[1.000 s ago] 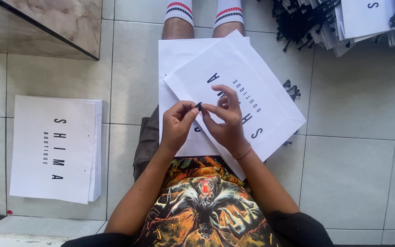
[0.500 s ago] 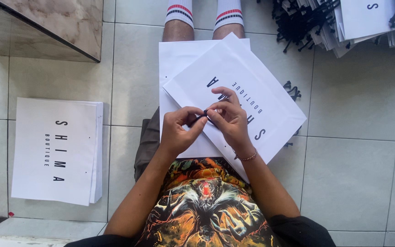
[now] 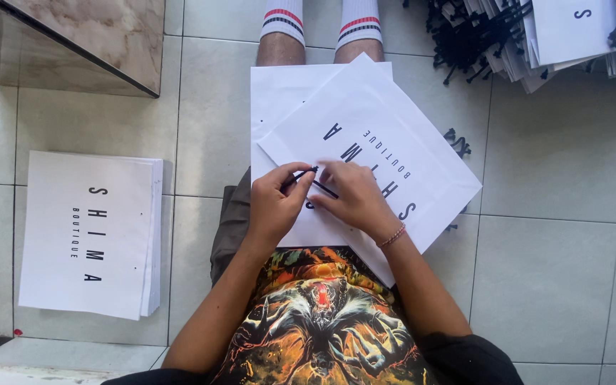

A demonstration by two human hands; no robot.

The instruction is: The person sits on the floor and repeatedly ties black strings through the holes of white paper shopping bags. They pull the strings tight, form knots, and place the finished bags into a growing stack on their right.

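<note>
Black cord (image 3: 310, 179) pinched between both hands' fingers (image 3: 301, 173), over white bag (image 3: 393, 150)

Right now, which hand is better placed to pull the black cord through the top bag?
Left. The left hand already pinches the black cord; the right hand lies flat on the white bag.

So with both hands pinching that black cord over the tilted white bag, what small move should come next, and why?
Probably feed the black cord down into the tilted white paper bag. The left hand pinches one end and the right hand holds the other against the bag's face, so the cord looks poised for threading, though no hole is visible under the fingers.
</note>
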